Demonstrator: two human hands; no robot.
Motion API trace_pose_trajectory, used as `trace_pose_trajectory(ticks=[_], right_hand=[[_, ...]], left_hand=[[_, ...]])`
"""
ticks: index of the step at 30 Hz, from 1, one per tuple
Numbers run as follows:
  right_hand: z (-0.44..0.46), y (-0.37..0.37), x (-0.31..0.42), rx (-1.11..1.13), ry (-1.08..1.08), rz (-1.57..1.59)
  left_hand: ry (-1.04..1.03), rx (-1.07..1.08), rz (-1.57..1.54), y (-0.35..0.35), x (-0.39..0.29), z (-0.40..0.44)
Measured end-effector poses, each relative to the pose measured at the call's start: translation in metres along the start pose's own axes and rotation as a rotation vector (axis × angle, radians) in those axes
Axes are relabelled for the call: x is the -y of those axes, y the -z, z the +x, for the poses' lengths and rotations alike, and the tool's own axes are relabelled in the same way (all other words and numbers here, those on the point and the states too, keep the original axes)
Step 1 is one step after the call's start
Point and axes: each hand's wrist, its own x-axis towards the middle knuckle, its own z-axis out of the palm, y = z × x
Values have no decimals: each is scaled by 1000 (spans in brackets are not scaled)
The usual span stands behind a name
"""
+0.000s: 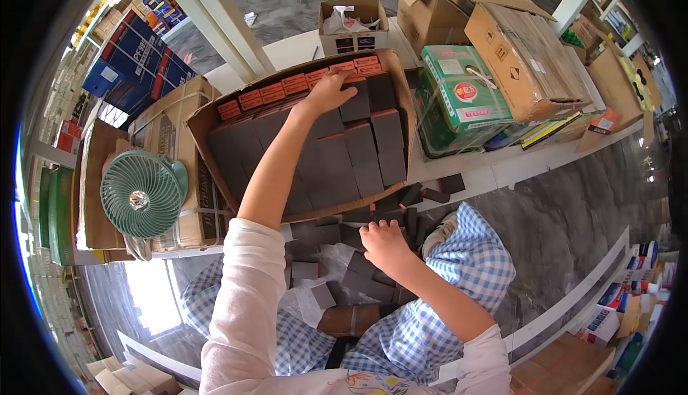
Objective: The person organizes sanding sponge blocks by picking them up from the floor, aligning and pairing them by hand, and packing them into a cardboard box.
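Note:
A large open carton (410, 119) stands in front of me, packed with rows of small dark grey boxes (322, 173) and a far row of boxes with orange ends (272, 92). My left hand (331, 94) reaches over the packed rows and touches the boxes at the far side, its thumb apart from the other fingers. Below the carton's near edge is my right hand (385, 242), its fingers curled down over a pile of loose dark boxes (315, 234). What lies under those fingers is hidden.
A green fan (143, 193) sits left of the carton, against a strapped cardboard box (168, 137). To the right are a green box (462, 90) and a brown carton (527, 62). A small white box (352, 40) stands behind. Loose boxes and clear plastic (308, 302) lie between my knees.

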Motion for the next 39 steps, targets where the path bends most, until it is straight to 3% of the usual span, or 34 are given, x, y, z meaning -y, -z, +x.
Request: trace_pose_trajectory(ticks=[11, 13, 17, 23, 25, 28, 32, 34, 39], right_hand=[[-4, -11, 14, 10, 41, -8], [-2, -9, 14, 20, 40, -2], [0, -12, 17, 0, 35, -17], [0, -11, 21, 33, 31, -16], [0, -11, 23, 28, 33, -22], [-1, -12, 23, 34, 32, -33], [-1, -11, 23, 22, 44, -28], [-1, -13, 22, -19, 40, -45], [-1, -16, 25, -47, 28, -85]], left_hand=[[119, 55, 99, -3, -10, -12], [-1, 78, 184, -1, -3, -3], [-15, 170, 184, 0, 2, 4], [117, 256, 189, 11, -22, -5], [12, 176, 544, 8, -28, -10], [59, 182, 376, -4, -15, -4], [78, 173, 544, -13, -23, -8], [-28, -36, 597, -24, -22, -14], [-38, -50, 505, -39, -20, -25]])
